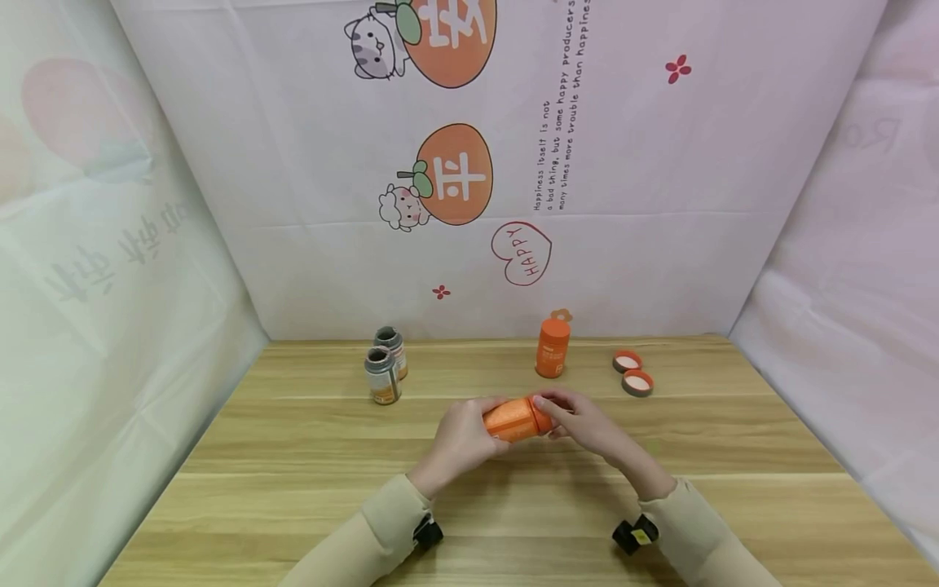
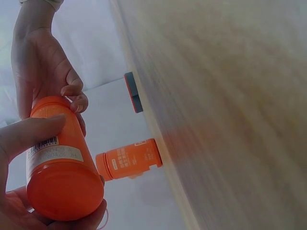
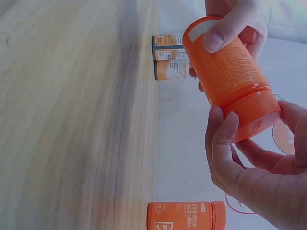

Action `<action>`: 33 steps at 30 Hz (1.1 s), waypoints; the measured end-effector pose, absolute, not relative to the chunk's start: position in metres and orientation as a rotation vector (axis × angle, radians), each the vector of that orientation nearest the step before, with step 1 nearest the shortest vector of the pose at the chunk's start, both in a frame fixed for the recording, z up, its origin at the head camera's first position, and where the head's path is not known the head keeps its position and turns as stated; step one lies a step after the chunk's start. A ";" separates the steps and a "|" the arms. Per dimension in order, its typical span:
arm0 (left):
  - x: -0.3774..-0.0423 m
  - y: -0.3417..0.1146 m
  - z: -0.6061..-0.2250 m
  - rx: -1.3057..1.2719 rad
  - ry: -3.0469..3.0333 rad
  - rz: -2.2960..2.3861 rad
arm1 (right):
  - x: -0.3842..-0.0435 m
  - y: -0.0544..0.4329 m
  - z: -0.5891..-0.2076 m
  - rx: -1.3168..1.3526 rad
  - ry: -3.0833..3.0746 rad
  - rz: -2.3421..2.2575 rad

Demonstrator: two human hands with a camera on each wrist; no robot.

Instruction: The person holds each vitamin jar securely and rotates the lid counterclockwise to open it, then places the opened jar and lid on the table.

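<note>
An orange pill bottle (image 1: 511, 421) is held tilted above the table, its capped end toward the right. Around its body curls my left hand (image 1: 466, 434), the thumb lying along the label in the left wrist view. My right hand (image 1: 584, 421) grips the orange cap (image 3: 254, 115) with fingers and thumb around its rim. The cap sits on the bottle. In the left wrist view the bottle's base (image 2: 65, 191) faces the camera, with a barcode label above it. Behind the hands, a second orange bottle (image 1: 553, 349) stands upright with its cap on.
Two grey-necked bottles (image 1: 383, 377) without caps stand close together at the back left. Two orange-and-grey caps (image 1: 637, 382) lie at the back right, showing white insides. A printed white cloth (image 1: 623, 269) hangs behind the wooden table (image 1: 293, 489), with more cloth at both sides.
</note>
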State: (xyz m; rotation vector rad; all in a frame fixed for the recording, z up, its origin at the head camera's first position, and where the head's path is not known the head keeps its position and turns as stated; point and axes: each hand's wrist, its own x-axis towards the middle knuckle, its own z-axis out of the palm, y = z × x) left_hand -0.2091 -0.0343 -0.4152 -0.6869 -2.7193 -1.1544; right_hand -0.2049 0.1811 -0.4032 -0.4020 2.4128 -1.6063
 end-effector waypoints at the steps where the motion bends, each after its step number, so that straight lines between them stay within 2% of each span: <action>1: -0.209 -0.035 -0.415 -0.687 -2.722 -1.163 | -0.205 0.181 -0.403 -0.413 2.414 -1.600; 12: -0.210 -0.037 -0.414 -0.693 -2.740 -1.287 | -0.204 0.188 -0.400 -0.539 2.381 -1.556; 33: -0.209 -0.038 -0.416 -0.732 -2.742 -1.364 | -0.212 0.204 -0.403 -0.961 2.279 -1.570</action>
